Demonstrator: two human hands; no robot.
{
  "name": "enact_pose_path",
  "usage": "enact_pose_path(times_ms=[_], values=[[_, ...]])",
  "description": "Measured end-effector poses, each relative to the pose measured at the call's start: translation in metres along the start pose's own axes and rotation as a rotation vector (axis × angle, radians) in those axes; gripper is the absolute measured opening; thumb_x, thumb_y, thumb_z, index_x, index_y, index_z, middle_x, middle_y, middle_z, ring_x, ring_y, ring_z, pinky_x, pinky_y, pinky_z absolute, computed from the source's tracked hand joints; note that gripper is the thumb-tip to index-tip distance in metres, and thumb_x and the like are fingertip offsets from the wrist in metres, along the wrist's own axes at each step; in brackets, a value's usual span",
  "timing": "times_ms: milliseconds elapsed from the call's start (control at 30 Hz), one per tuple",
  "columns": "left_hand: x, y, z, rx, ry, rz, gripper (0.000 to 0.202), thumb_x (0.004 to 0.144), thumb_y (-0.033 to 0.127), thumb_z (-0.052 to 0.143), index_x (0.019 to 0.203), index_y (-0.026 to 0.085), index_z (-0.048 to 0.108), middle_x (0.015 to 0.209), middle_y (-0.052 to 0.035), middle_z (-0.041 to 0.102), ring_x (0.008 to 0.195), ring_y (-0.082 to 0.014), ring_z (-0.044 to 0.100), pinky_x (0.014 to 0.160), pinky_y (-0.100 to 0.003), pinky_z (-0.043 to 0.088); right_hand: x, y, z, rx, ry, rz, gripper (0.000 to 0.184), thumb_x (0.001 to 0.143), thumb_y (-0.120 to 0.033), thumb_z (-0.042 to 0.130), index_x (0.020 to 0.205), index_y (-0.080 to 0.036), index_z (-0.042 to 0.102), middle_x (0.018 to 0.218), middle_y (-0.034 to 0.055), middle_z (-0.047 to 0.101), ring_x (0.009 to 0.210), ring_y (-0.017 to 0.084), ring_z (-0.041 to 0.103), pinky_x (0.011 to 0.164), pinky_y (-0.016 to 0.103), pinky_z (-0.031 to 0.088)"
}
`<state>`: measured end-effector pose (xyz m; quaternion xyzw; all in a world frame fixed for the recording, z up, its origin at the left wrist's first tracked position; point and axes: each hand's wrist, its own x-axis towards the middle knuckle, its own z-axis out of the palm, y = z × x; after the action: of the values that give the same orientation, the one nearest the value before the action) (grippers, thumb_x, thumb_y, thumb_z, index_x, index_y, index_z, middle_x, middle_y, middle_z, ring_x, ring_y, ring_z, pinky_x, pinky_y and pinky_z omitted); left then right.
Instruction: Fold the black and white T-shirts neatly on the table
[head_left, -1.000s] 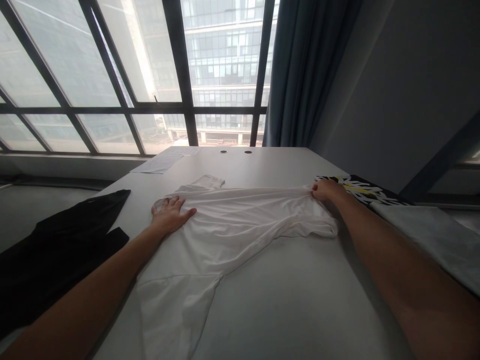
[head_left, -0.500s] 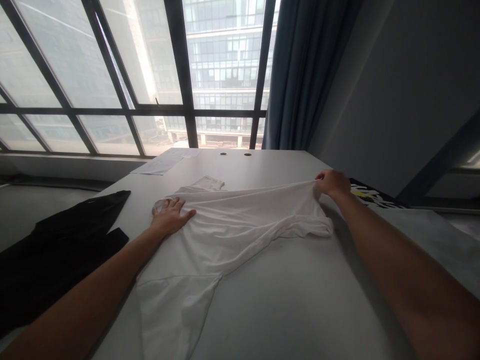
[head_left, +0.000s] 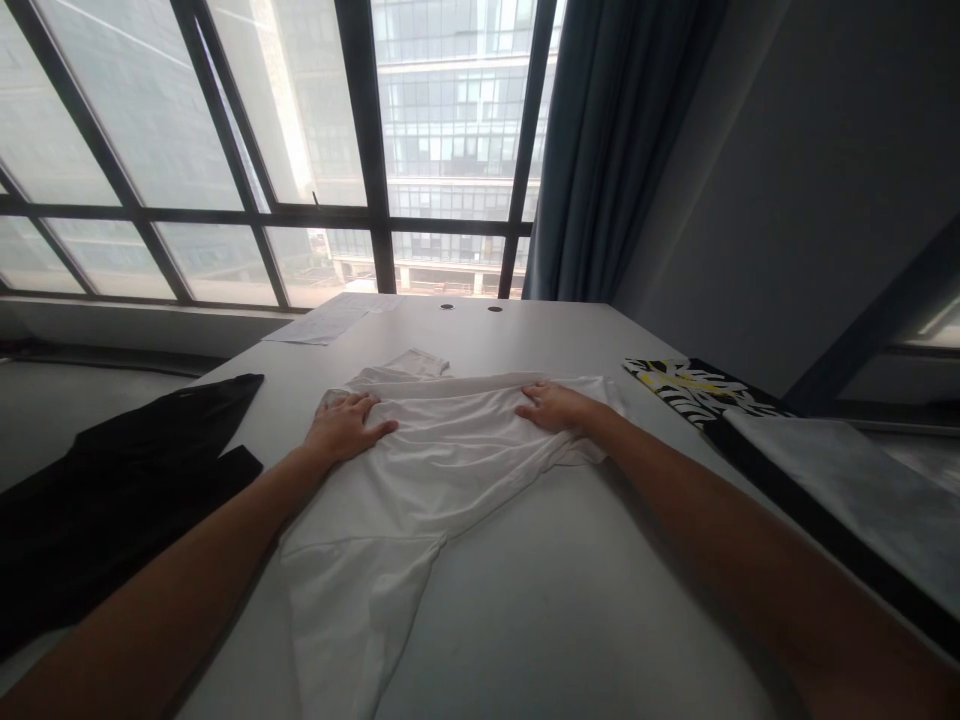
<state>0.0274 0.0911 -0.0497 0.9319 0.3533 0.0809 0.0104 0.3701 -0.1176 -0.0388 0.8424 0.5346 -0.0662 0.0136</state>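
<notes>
Daylight from a tall window (head_left: 315, 150) with dark frames falls across a wide pale table (head_left: 570, 580), and a blue-grey curtain (head_left: 600, 150) hangs at the window's right edge beside a plain wall. Spread near the middle of the table lies a white shirt (head_left: 420, 470), rumpled, with one part trailing toward the near edge and a folded-over band running across its far side. The left hand (head_left: 345, 428) lies flat on the shirt's left end, fingers spread wide and pressed to the cloth, gripping nothing. The right hand (head_left: 553, 406) rests palm down on the shirt's right part, fingers stretched out and loosely apart, laid on the fabric rather than pinching it. Both bare forearms reach in from the near corners. To the left, a black garment (head_left: 127, 480) lies over the table's edge, clear of the shirt. Far back near the window sit some paper sheets (head_left: 330, 320). To the right, a black-and-white patterned cloth (head_left: 697, 385) with a touch of yellow lies beside a grey fabric (head_left: 847, 480), both well apart from the shirt.
</notes>
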Motion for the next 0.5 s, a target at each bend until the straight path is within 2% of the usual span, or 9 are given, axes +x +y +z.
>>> enact_pose_path(times_ms=[67, 133, 200, 300, 367, 400, 433, 500], values=[[-0.002, 0.006, -0.010, 0.065, 0.008, 0.019, 0.077, 0.085, 0.081, 0.044, 0.126, 0.022, 0.069, 0.132, -0.0152, 0.068, 0.126, -0.0386, 0.057, 0.114, -0.058, 0.028, 0.006, 0.004, 0.000, -0.004, -0.027, 0.005, 0.081, 0.096, -0.063, 0.046, 0.157, -0.010, 0.041, 0.161, 0.0168, 0.040, 0.150, 0.029, 0.035, 0.123, 0.035, 0.025], [0.002, 0.014, -0.019, 0.114, 0.029, 0.024, 0.069, 0.087, 0.078, 0.045, 0.110, 0.020, 0.075, 0.116, -0.0146, 0.074, 0.114, -0.0365, 0.062, 0.114, -0.059, 0.026, 0.009, 0.009, 0.002, -0.003, -0.034, 0.001, 0.084, 0.096, -0.065, 0.046, 0.159, -0.010, 0.038, 0.163, 0.0168, 0.036, 0.152, 0.030, 0.030, 0.124, 0.036, 0.023], [0.013, 0.024, -0.026, 0.131, 0.112, 0.041, 0.061, 0.093, 0.069, 0.044, 0.108, 0.018, 0.075, 0.116, -0.0151, 0.073, 0.113, -0.0344, 0.062, 0.112, -0.055, 0.030, 0.008, 0.013, 0.006, 0.006, -0.008, 0.004, 0.085, 0.095, -0.068, 0.044, 0.160, -0.014, 0.036, 0.165, 0.0157, 0.033, 0.154, 0.031, 0.026, 0.124, 0.040, 0.022], [0.047, 0.038, -0.028, 0.126, 0.220, 0.124, 0.053, 0.098, 0.055, 0.042, 0.115, 0.014, 0.072, 0.129, -0.0170, 0.068, 0.122, -0.0345, 0.057, 0.106, -0.048, 0.038, 0.000, 0.013, 0.015, 0.026, 0.041, 0.040, 0.081, 0.096, -0.072, 0.039, 0.161, -0.023, 0.034, 0.168, 0.0115, 0.026, 0.155, 0.032, 0.021, 0.125, 0.047, 0.018], [0.078, 0.043, -0.022, 0.061, 0.146, 0.175, 0.051, 0.101, 0.050, 0.039, 0.118, 0.015, 0.072, 0.133, -0.0146, 0.067, 0.125, -0.0335, 0.056, 0.106, -0.046, 0.039, -0.006, 0.011, 0.019, 0.041, 0.050, 0.068, 0.080, 0.097, -0.073, 0.036, 0.162, -0.027, 0.032, 0.170, 0.0097, 0.021, 0.156, 0.033, 0.017, 0.125, 0.050, 0.015], [0.093, 0.044, -0.018, 0.006, 0.065, 0.190, 0.050, 0.102, 0.049, 0.038, 0.119, 0.017, 0.072, 0.133, -0.0127, 0.068, 0.123, -0.0316, 0.058, 0.106, -0.044, 0.040, -0.009, 0.010, 0.020, 0.050, 0.050, 0.075, 0.080, 0.097, -0.074, 0.035, 0.162, -0.028, 0.031, 0.170, 0.0093, 0.019, 0.156, 0.033, 0.016, 0.124, 0.052, 0.014], [0.108, 0.044, -0.013, -0.053, -0.033, 0.195, 0.050, 0.102, 0.049, 0.038, 0.121, 0.017, 0.071, 0.131, -0.0115, 0.069, 0.120, -0.0294, 0.060, 0.103, -0.040, 0.042, -0.011, 0.009, 0.020, 0.060, 0.050, 0.077, 0.081, 0.096, -0.074, 0.035, 0.162, -0.028, 0.031, 0.170, 0.0091, 0.018, 0.157, 0.033, 0.015, 0.124, 0.053, 0.014], [0.136, 0.042, -0.002, -0.112, -0.111, 0.201, 0.051, 0.102, 0.050, 0.039, 0.122, 0.016, 0.070, 0.124, -0.0109, 0.072, 0.114, -0.0263, 0.064, 0.098, -0.036, 0.046, -0.014, 0.007, 0.019, 0.086, 0.054, 0.075, 0.082, 0.096, -0.076, 0.036, 0.162, -0.029, 0.031, 0.170, 0.0092, 0.018, 0.157, 0.034, 0.014, 0.123, 0.056, 0.014]])
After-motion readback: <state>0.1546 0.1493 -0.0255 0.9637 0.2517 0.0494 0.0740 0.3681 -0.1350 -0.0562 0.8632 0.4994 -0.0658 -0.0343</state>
